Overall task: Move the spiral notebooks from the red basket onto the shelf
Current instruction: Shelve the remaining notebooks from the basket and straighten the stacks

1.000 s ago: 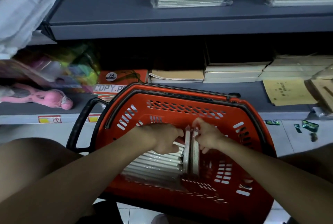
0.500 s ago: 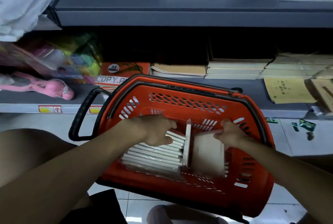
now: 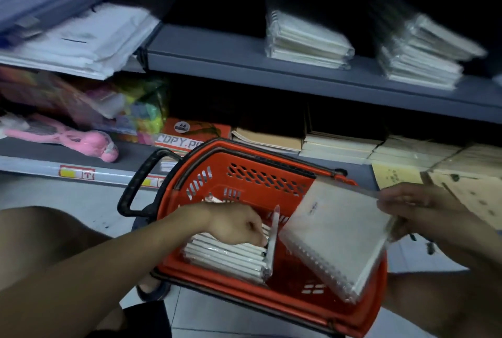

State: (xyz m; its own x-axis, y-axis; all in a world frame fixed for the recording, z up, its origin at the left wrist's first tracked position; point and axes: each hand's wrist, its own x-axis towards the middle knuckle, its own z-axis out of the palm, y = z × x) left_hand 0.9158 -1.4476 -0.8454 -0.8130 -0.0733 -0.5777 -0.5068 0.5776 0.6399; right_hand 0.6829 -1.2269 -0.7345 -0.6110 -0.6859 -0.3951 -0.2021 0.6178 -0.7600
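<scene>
Grey metal shelves (image 3: 244, 57) run across in front of me in dim light, with two stacks of wrapped white notebooks (image 3: 307, 41) on the upper level and piles of tan paper pads (image 3: 342, 144) on the one below, beside a red ream of copy paper (image 3: 190, 133) and a pink toy (image 3: 81, 139) further left. The red basket (image 3: 244, 291) sits tilted on the pale tiled floor (image 3: 81, 201) just before the lower shelf, its black handle (image 3: 138, 182) sticking out to the left. My right hand (image 3: 415, 210) is closed around the top edge of one spiral notebook (image 3: 336, 239) in clear wrap, held tilted over the basket's right side with its wire binding pointing down. My left hand (image 3: 239, 223) is down inside the basket, fingers curled onto the remaining notebooks (image 3: 225, 256) lying stacked there, one of them (image 3: 273, 239) standing on edge against my fingertips
</scene>
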